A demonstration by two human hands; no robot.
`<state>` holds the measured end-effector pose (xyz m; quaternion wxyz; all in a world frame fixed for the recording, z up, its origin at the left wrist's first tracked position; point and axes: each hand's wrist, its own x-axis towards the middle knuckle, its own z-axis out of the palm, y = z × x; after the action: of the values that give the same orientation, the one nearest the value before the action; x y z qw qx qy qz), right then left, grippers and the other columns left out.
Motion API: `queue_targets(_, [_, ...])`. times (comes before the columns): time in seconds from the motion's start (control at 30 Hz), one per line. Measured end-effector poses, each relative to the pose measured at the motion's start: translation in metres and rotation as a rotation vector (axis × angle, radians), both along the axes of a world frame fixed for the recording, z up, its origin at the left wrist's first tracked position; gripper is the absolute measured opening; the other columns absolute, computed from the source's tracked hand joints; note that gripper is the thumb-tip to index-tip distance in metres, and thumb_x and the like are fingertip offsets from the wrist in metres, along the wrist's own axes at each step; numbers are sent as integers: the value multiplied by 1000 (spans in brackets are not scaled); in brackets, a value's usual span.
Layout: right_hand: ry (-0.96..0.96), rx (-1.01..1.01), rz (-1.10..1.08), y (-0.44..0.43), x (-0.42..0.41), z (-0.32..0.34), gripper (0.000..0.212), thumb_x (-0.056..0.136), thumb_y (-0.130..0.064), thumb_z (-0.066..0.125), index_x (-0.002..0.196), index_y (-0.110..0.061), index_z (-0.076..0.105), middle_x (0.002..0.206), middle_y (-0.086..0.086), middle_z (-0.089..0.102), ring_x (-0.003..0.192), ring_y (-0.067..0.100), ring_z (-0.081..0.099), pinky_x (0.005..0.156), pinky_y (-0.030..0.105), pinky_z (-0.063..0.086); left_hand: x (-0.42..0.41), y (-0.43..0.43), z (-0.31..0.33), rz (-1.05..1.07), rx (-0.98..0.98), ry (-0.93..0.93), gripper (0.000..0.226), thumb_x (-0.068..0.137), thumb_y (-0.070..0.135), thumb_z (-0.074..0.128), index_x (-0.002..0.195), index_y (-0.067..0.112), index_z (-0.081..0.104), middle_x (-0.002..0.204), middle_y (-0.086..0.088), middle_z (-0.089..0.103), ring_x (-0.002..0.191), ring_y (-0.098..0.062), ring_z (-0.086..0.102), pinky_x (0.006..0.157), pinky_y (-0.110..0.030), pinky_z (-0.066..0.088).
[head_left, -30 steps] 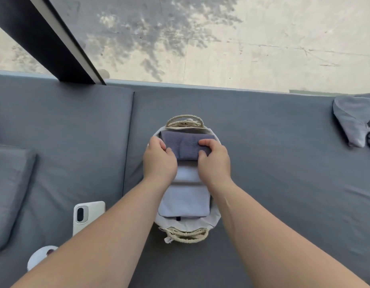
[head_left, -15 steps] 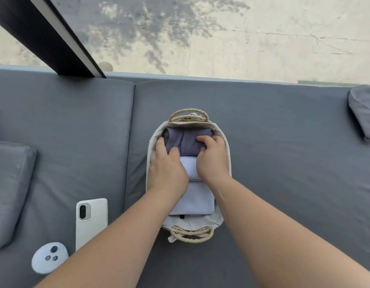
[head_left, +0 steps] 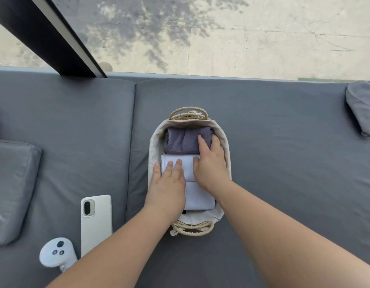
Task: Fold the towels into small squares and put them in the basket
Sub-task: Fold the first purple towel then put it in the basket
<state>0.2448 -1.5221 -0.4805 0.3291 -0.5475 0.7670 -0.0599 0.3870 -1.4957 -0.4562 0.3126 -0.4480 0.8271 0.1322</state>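
Note:
An oval white-lined basket (head_left: pixel 227 150) with woven straw handles sits on the grey cushion in the middle of the head view. A folded dark purple-grey towel (head_left: pixel 183 140) lies at its far end. Two folded white towels (head_left: pixel 198 196) fill the rest. My left hand (head_left: pixel 168 183) lies flat with fingers spread on the white towels at the basket's left side. My right hand (head_left: pixel 211 163) rests palm down, its fingers on the right edge of the dark towel, its thumb on the white one. Neither hand grips anything.
A white phone (head_left: pixel 96 223) lies face down left of the basket, with a white controller (head_left: pixel 55 254) beside it. A grey pillow (head_left: pixel 11 188) sits at the far left. A pile of grey cloth (head_left: pixel 362 107) lies at the right edge. A dark post (head_left: pixel 55 36) stands behind the cushions.
Both hands let go of the dark towel, which now lies settled at the basket's far end. My left hand slid back onto the white towels; my right hand flattened.

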Motion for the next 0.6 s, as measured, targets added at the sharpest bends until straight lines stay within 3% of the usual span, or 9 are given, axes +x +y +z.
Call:
queue_targets(0.13, [91, 132, 26, 8, 11, -3, 72, 102, -46, 40, 161, -26, 5, 166, 13, -16, 153, 31, -7, 125, 45, 3, 3, 5, 1, 38, 59, 35, 72, 97, 19, 36, 159, 8, 1, 166, -10, -15, 154, -29, -4, 121, -57, 0])
queue_targets(0.23, [126, 119, -38, 8, 25, -4, 73, 100, -55, 35, 161, -28, 4, 166, 12, -18, 153, 30, -10, 125, 46, -1, -1, -1, 2, 72, 57, 97, 75, 94, 21, 42, 159, 10, 5, 165, -10, 5, 151, -30, 13, 121, -53, 9])
queue_targets(0.33, [159, 71, -24, 9, 26, -6, 70, 101, -56, 30, 161, -27, 9, 166, 12, -18, 153, 30, -9, 124, 46, 0, 1, -21, 5, 43, -90, 233, 53, 92, 19, 37, 144, 13, 44, 132, -6, 45, 120, -27, 44, 105, -42, 32])
queue_targets(0.4, [190, 52, 77, 10, 20, -8, 69, 103, -55, 29, 161, -24, 10, 165, 14, -21, 153, 32, -12, 125, 46, -1, 6, -37, 3, 61, -249, 314, 42, 89, 18, 30, 121, 15, 56, 123, -7, 50, 115, -28, 47, 100, -40, 35])
queue_targets(0.43, [212, 30, 142, 12, 16, -10, 68, 103, -53, 29, 161, -21, 11, 165, 16, -22, 153, 32, -13, 125, 46, -1, 6, -44, 0, 70, -295, 318, 42, 89, 20, 29, 123, 15, 53, 133, -12, 49, 126, -30, 44, 107, -43, 33])
queue_targets(0.5, [262, -58, 240, 18, 7, -11, 68, 103, -50, 31, 160, -14, 19, 166, 20, -15, 154, 36, -10, 125, 48, 3, 3, -54, -9, 38, -263, 214, 57, 99, 31, 30, 152, 11, 26, 162, -17, 18, 151, -33, 15, 121, -54, 14])
queue_targets(0.53, [288, -121, 282, 23, 4, -10, 68, 101, -48, 31, 158, -12, 24, 166, 21, -8, 154, 37, -5, 125, 50, 7, 0, -57, -15, 1, -226, 157, 65, 102, 38, 28, 158, 11, 7, 166, -14, 0, 153, -32, 0, 122, -57, 4])
queue_targets(0.6, [332, -225, 403, 33, 1, -9, 68, 99, -45, 34, 155, -7, 32, 167, 19, 5, 154, 37, 4, 125, 51, 12, -2, -60, -24, -34, -191, 91, 72, 103, 47, 25, 158, 12, -7, 166, -13, -13, 153, -31, -11, 121, -59, -4])
